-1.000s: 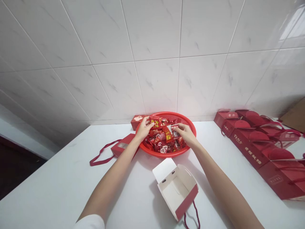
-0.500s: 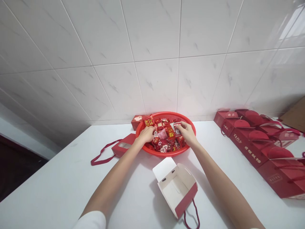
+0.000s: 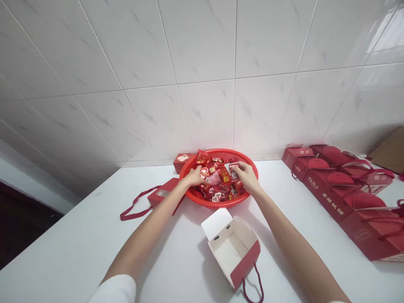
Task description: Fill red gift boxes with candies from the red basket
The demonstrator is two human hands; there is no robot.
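Note:
Wrapped candies (image 3: 214,179), mostly red, fill much of a red plastic basket (image 3: 217,204) by the wall. Inside its left part, my left hand (image 3: 195,176) touches the candies with thumb and fingers apart. My right hand (image 3: 246,174), at the basket's right side, pinches a small red-and-white packet (image 3: 233,169). Nearer to me, between my forearms, stands an open box (image 3: 245,265) with a white inside, nothing in it, its lid flap raised and a dark red cord handle at its front.
A red box with a ribbon handle (image 3: 156,198) lies left of the basket, partly behind my left forearm. A small red box (image 3: 180,160) touches the basket's back left. Several dark red boxes (image 3: 334,202) stand in rows at the right, near brown cardboard (image 3: 389,149).
My left hand has spread its fingers and shifted slightly left. Candies at the basket's left have moved, and a red wrapper now sits higher at its back left. My right hand keeps its pinch.

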